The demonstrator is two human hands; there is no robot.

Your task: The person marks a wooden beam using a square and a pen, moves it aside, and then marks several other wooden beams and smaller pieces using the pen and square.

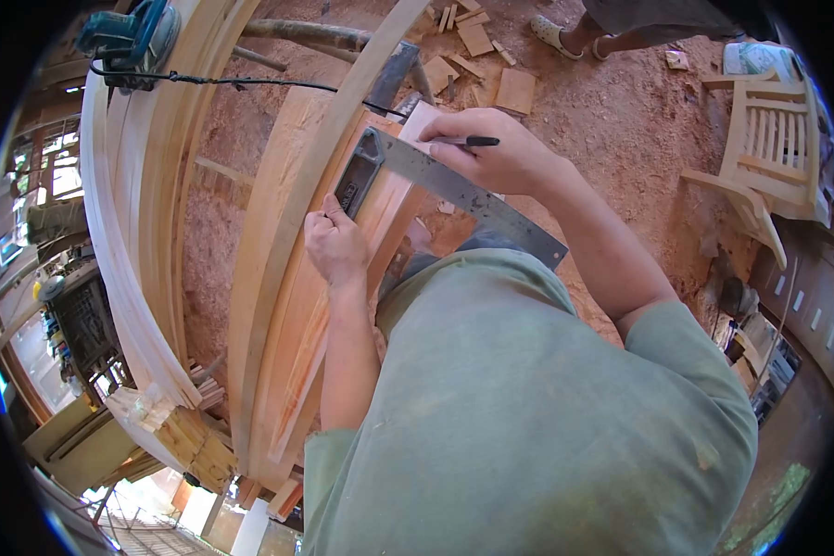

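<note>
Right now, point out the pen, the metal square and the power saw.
pen (470, 142): head view, on the exposed black barrel.
metal square (477, 201): head view, on the bare steel blade, mid-length.
power saw (130, 37): head view, on its teal housing, top left.

- no word, brand or number can be read anywhere in view.
- square (473, 199): its dark stock bears a pale mark, too small and blurred to read; no scale figures can be made out on the blade.
- pen (468, 141): no legible print.
- blue power saw (130, 32): no readable brand.
</note>
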